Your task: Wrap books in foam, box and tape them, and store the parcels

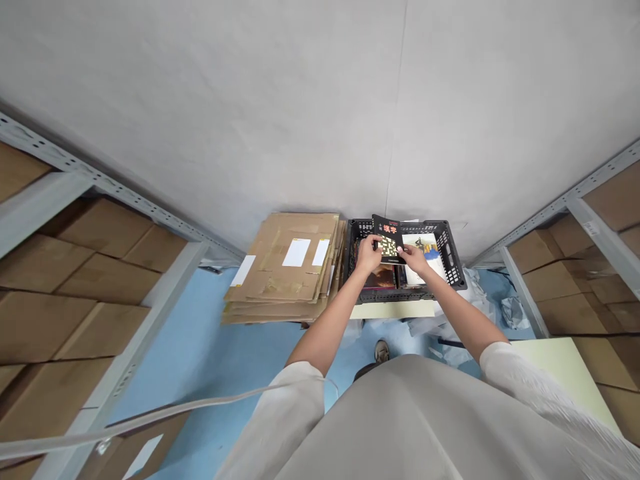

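A black book (389, 247) with orange lettering and a crossword-like grid on its cover is held between both my hands. My left hand (369, 253) grips its left edge, and my right hand (415, 259) pinches its lower right side. The book is over a black plastic crate (451, 257) with perforated sides. Inside the crate, a book with a dark reddish cover (381, 276) lies partly hidden under the held book. To the right is a white book (425, 251) with a blue and yellow picture.
Flattened cardboard boxes (273, 267) are stacked left of the crate. Shelves with brown cartons (75, 293) flank both sides. Crumpled plastic wrap (473, 300) lies right of the crate. A white cable (200, 405) crosses at lower left. The grey wall (310, 120) rises behind.
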Action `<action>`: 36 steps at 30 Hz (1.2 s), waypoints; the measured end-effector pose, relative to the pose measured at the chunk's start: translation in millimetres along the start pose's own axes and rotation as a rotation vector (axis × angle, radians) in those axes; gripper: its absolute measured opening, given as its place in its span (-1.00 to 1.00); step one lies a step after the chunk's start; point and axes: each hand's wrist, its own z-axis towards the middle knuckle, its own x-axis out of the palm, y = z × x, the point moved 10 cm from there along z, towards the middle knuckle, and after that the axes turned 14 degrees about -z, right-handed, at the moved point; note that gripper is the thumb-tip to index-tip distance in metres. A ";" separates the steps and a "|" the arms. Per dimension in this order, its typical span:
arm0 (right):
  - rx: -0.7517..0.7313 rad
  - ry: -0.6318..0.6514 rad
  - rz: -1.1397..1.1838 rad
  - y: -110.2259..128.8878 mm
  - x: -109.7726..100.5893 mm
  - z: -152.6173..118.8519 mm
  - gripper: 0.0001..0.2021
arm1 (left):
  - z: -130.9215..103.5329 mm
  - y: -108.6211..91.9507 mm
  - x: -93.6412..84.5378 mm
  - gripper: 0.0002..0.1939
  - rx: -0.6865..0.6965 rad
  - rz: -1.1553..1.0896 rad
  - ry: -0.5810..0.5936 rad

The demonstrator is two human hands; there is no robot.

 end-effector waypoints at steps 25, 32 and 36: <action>0.541 -0.831 0.236 -270.9 -292.4 -411.2 -0.53 | -231.1 -90.6 452.5 -0.57 0.006 -0.131 0.871; 0.847 -0.873 0.174 -352.6 -289.1 -558.2 -0.67 | -354.2 -65.2 552.7 -0.60 -0.020 0.008 1.058; 1.000 -0.842 0.134 -385.3 -273.9 -620.3 -0.74 | -418.0 -44.6 589.2 -0.62 -0.018 0.138 1.182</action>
